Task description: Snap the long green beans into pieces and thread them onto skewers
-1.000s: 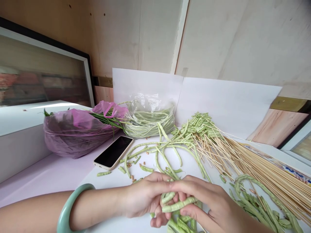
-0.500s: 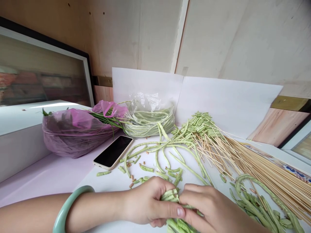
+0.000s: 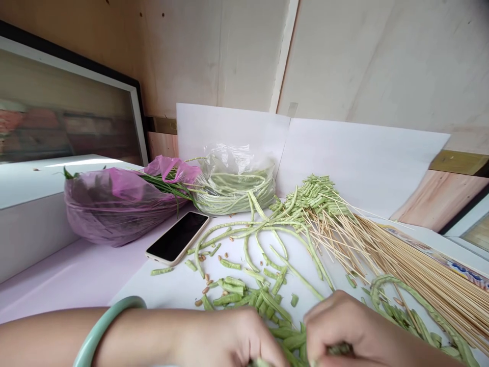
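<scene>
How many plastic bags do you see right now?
2: a purple bag at the far left, and a clear bag just to its right. Others could be hidden behind them.

yardlong beans (image 3: 233, 299): pale green | bag (image 3: 114, 209): purple | bangle (image 3: 100, 320): jade green

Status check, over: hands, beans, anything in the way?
Right hand pinching a pale-green long bean piece; left hand low, grip hidden; chopped green beans between them; bundled thin wooden skewers to the right.
</scene>
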Demonstrator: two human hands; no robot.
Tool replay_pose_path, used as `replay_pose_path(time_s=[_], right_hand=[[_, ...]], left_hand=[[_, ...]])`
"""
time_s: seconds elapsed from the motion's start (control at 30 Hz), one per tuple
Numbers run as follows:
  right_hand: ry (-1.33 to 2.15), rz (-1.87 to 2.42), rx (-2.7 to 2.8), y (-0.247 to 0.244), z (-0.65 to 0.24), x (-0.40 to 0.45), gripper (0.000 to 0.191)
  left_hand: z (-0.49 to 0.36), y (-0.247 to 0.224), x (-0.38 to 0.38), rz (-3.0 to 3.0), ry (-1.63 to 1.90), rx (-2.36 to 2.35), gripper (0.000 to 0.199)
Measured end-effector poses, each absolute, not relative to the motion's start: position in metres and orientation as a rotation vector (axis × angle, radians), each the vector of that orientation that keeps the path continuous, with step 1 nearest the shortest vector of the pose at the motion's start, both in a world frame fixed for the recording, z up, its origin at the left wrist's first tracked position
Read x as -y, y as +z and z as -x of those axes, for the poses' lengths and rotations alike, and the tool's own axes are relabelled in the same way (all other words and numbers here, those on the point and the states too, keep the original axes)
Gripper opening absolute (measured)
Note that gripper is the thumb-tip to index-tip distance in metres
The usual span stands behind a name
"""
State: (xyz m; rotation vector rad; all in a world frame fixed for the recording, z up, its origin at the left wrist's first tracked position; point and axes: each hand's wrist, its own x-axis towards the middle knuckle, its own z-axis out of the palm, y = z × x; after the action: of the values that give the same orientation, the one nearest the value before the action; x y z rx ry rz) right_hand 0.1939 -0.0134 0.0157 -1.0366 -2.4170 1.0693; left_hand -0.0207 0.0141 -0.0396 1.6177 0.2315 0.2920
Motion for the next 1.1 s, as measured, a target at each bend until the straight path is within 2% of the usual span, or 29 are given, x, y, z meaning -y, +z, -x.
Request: replay_pose_path(time_s=[0.03,0.1,0.3,0.4,0.63,0.93,1.1], right_hand=[[1.017,1.087,2.379,0.015,-0.194,0.013,0.023],[0.954,1.116,2.361,0.012,-0.193,0.011,0.017],[0.666,1.254,2.158,-0.002,-0.201,0.009,0.040],[0.616,1.217,2.155,-0.003,-0.198,0.007,0.042],[0.643,1.042,2.158,-0.012,-0.177,0.003,0.036],[0.401,1.019,2.149,-0.028,-0.174,0.005,0.030],[0.332,0.993,2.211,-0.031,-0.177,0.004,0.032]], left_hand=[[0.020,-0.040,-0.014,-1.524,0.332,-0.305,0.062],[0.016,-0.041,-0.017,-1.311,0.423,-0.406,0.051],[0.009,-0.047,-0.026,-0.936,0.657,-0.476,0.041],[0.008,-0.046,-0.025,-0.887,0.665,-0.529,0.041],[0.007,-0.049,-0.024,-0.948,0.607,-0.532,0.043],[0.011,-0.049,-0.015,-1.328,0.531,-0.619,0.049],[0.015,-0.048,-0.012,-1.466,0.476,-0.692,0.043]])
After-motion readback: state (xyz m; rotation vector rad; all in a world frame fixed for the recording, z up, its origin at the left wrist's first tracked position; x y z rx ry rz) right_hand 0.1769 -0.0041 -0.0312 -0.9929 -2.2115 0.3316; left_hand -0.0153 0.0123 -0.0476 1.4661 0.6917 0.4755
